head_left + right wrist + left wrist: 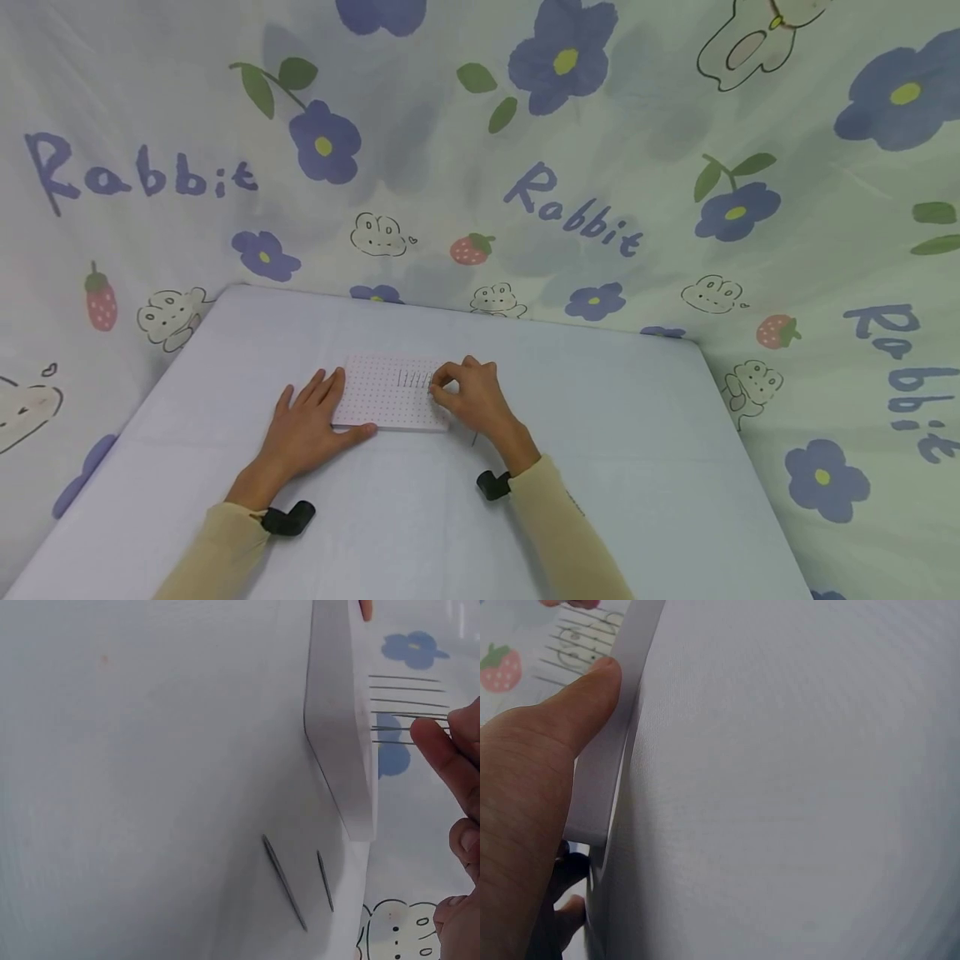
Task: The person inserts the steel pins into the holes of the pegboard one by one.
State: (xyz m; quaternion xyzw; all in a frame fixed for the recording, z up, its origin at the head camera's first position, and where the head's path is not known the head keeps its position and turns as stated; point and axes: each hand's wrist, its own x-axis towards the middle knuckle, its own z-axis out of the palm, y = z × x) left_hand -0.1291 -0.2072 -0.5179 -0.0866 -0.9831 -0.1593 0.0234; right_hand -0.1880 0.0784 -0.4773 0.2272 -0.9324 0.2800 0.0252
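Observation:
A white foam-like board (371, 408) dotted in pink lies on the table. Several thin metal needles (410, 379) stand upright in it in a row, seen side-on in the right wrist view. My left hand (303, 429) rests at the board's left end, fingers spread, with the thumb (592, 697) against its front edge. Over the row's right end, my right hand (476, 396) pinches a needle (401, 715) between thumb and forefinger; the fingertips partly hide it. Two loose needles, a longer one (284, 883) and a shorter-looking one (325, 880), lie beside the board.
A white cloth covers the table (622, 467). Behind it and at the sides hangs a curtain (420, 150) printed with flowers, rabbits and strawberries. Each wrist wears a small black camera, one on the left (290, 518) and one on the right (492, 485).

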